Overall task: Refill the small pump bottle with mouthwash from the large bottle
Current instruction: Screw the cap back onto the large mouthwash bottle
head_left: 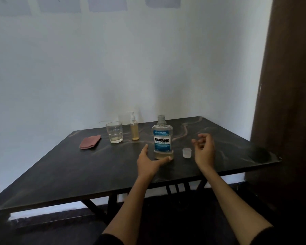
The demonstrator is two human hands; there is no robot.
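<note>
Uncapped Listerine btl (162, 138), low yellowish liquid.

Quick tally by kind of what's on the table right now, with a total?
Bottles: 2, the large bottle, uncapped, and the pump bottle
Glasses: 1, the glass
Caps: 1, the cap, right of the large bottle
Cloths: 1, the pink cloth
Total: 5

dark marbled table (219, 138), blue-labelled bottle (162, 138), perhaps pink cloth (90, 142).
</note>
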